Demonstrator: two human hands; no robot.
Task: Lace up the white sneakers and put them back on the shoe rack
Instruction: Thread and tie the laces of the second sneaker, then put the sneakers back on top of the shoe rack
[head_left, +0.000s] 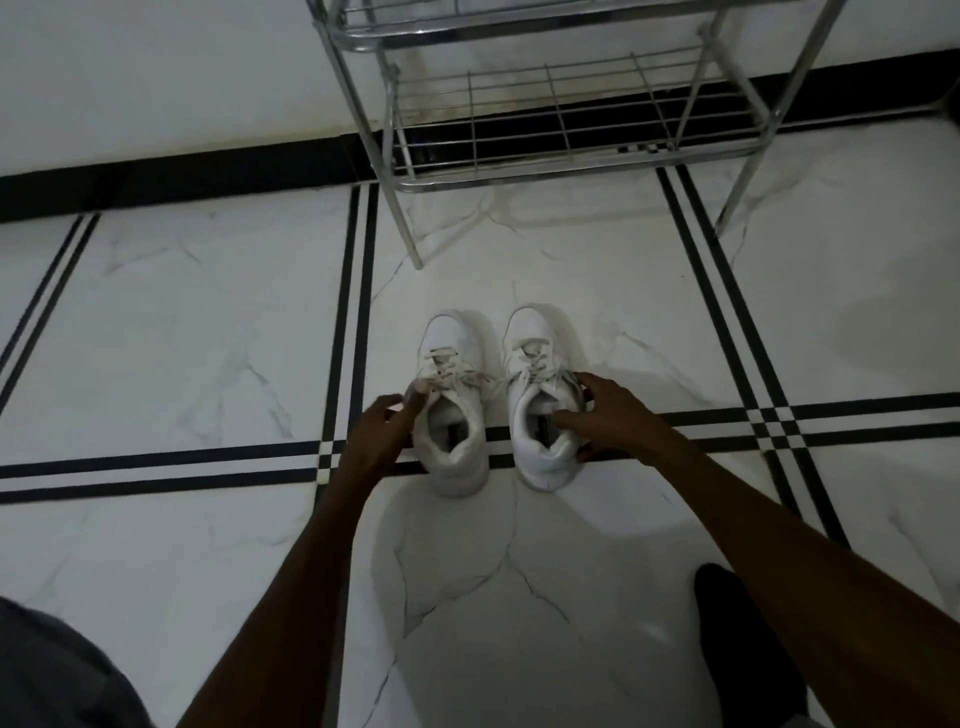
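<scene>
Covering most of the view is one white floor (208, 322) with thin black double lines crossing it. One metal shoe rack (545, 104) stands at the top, by the wall. Two wire shelves of it show, and both look bare.

Two arms reach down from the bottom of the view. One dark shape (737, 649) sits low on the right, and one grey bit of cloth (52, 670) fills the bottom left corner.

Two white sneakers (457, 415) stand side by side on the floor, just in front of the rack, toes pointing at it. Both have laces crossed through the holes. The lace ends on the left sneaker lie loose across its top.

Two hands are at the sneakers, one each. The left hand (379, 431) is at the left sneaker's side, its grip pinching a lace end between fingertips. The right hand (602, 410) holds the right sneaker (540, 431), thumb inside the opening and fingers spread over the outer side, so the grip is pressed on the collar.
</scene>
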